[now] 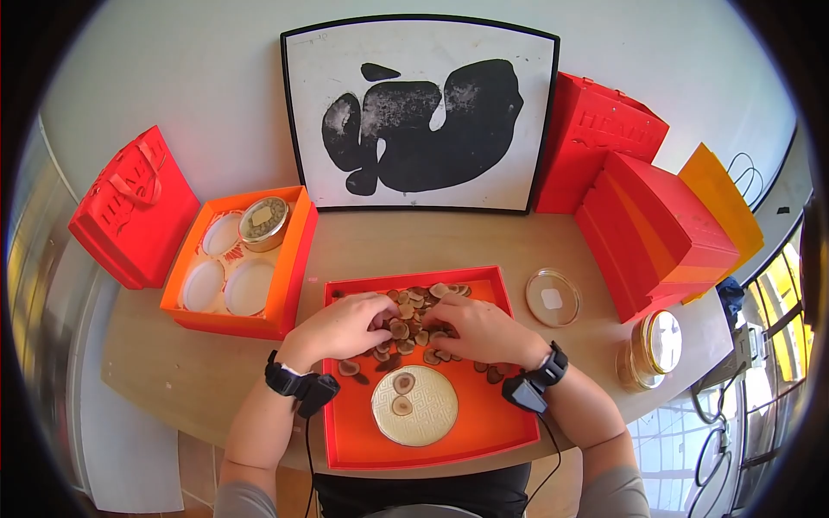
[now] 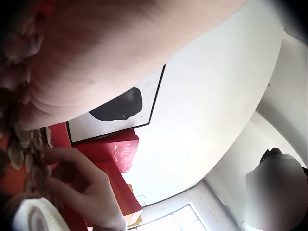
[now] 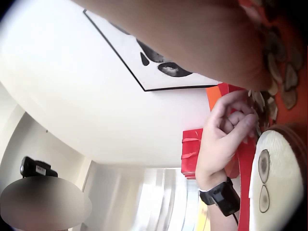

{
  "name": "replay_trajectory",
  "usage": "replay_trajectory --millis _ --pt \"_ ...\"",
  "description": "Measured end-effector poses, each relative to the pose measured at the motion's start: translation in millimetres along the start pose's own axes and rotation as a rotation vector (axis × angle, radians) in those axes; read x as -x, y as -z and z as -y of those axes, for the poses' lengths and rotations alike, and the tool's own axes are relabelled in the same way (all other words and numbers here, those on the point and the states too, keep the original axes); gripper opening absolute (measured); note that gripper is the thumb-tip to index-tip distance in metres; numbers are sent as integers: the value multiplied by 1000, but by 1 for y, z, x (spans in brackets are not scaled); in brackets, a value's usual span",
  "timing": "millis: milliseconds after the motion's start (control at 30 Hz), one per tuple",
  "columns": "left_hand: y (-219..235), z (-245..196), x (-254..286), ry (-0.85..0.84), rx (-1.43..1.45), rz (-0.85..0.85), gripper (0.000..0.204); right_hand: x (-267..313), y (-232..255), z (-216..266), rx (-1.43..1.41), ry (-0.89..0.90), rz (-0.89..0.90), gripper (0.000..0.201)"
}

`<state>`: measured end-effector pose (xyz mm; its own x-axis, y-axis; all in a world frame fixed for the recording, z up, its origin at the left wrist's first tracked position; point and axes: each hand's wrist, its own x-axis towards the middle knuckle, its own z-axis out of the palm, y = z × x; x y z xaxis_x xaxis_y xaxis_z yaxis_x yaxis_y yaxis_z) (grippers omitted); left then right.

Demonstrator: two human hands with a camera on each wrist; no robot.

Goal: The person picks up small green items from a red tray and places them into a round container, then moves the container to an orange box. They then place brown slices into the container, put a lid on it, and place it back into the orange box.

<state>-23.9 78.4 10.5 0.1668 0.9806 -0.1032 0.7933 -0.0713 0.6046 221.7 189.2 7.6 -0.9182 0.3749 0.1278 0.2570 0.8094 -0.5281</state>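
Note:
A heap of thin brown dried slices point(image 1: 413, 312) lies in the far half of a shallow red box lid point(image 1: 484, 436) with an orange inside. My left hand point(image 1: 347, 326) is at the heap's left side, its fingers bent down among the slices; I cannot tell whether they pinch one. At the right side, my right hand point(image 1: 480, 331) touches the slices, and in the left wrist view its thumb and forefinger stand apart. Nearer my body, a pale round disc point(image 1: 432, 419) with an embossed pattern bears two slices point(image 3: 264, 166), one above the other.
An orange box point(image 1: 298, 259) at left has round wells, one holding a filled jar point(image 1: 263, 223). Right of the tray are a clear round lid point(image 1: 553, 298) and glass jar point(image 1: 637, 367). Red bags point(image 1: 129, 207) and boxes point(image 1: 656, 229) flank a framed picture point(image 1: 419, 194).

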Motion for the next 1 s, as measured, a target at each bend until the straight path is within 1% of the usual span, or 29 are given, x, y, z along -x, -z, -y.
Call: replay_trajectory --millis 33,67,133,167,233,267,333,367,433,467,533,667,733,867,933,967,1000 --pt "-3 5 -4 -22 28 -45 34 -1 -5 -4 -39 -31 3 35" --pt "-5 9 -7 -23 27 -42 34 -2 -12 -11 -40 -33 2 35" --pt "-8 15 -12 -2 159 -6 36 -4 -21 -20 16 49 -107 39" --pt "-10 18 -13 1 160 -3 36 -4 -22 -21 12 47 -106 39" --pt "-11 21 -15 -33 132 11 35 -6 -20 -21 -136 -9 -163 38" --pt "-11 22 -15 -32 133 13 35 -6 -22 -24 -138 -10 -162 38" --pt "-12 24 -14 -51 153 -9 30 -6 -25 -31 -3 -15 -160 33" --pt "-12 23 -15 -50 155 -6 30 -6 -25 -31 -5 -17 -158 33" --pt "-11 21 -15 -27 222 -26 24 -6 -21 -29 -34 -21 -103 27" --pt "-10 18 -14 -26 225 -25 24 -6 -22 -30 -35 -23 -100 27" --pt "-4 9 -12 68 331 22 20 -7 -24 -31 -64 13 -168 20" --pt "-2 6 -11 121 377 27 18 -9 -19 -27 -115 -11 -197 17" --pt "-6 13 -13 149 534 16 15 -11 -18 -26 -158 -26 -211 16" --pt "-8 19 -14 125 570 -14 12 -11 -14 -22 -216 -67 -206 18" --pt "-9 23 -15 129 614 -25 11 -9 -9 -17 -338 -107 -139 19" --pt "-9 24 -16 130 613 -26 11 -9 -5 -15 -338 -105 -140 19" --pt "-9 25 -16 132 608 -37 12 -7 0 -13 -430 -123 -19 20"
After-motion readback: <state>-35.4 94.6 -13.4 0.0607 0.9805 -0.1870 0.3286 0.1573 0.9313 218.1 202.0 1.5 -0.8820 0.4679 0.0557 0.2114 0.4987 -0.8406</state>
